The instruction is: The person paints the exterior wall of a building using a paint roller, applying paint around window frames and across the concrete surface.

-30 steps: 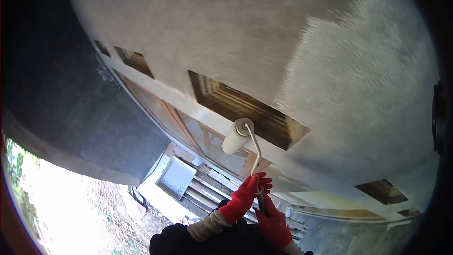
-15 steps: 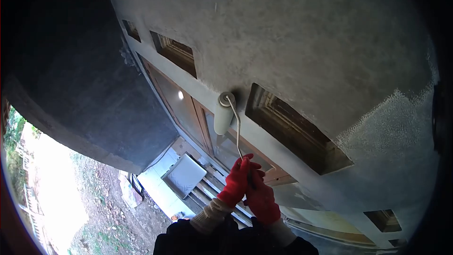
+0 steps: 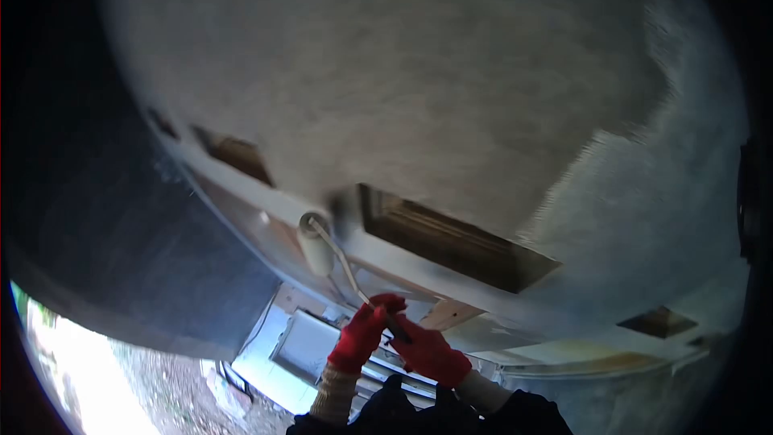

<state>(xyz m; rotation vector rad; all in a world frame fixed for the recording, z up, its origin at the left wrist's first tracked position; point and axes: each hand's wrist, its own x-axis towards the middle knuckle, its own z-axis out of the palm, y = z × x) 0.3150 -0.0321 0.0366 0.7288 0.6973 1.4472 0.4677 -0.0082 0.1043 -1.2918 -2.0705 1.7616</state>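
Note:
A paint roller point(image 3: 320, 254) with a pale sleeve and a bent metal rod is held up in front of me, its head at the white strip of wall beside a recessed opening point(image 3: 443, 234). My left hand point(image 3: 360, 337), in a red glove, is closed round the upper part of the roller's handle. Lower on the same handle point(image 3: 398, 329), my right hand point(image 3: 431, 353) is wrapped in a matching red glove. Above spreads the grey plaster surface point(image 3: 386, 72), with a lighter painted patch point(image 3: 612, 185) on the right.
A white paint tray point(image 3: 307, 346) lies below on a pale board by wooden slats. Smaller recesses point(image 3: 233, 155) sit at the left and a further one point(image 3: 659, 321) at the right. A dark curved wall point(image 3: 137, 266) stands left, with bright rubble-strewn ground point(image 3: 153, 379) beyond.
The view has swung, so the wall openings appear lower and further left. The roller and both hands also show lower and to the left, still together on the handle.

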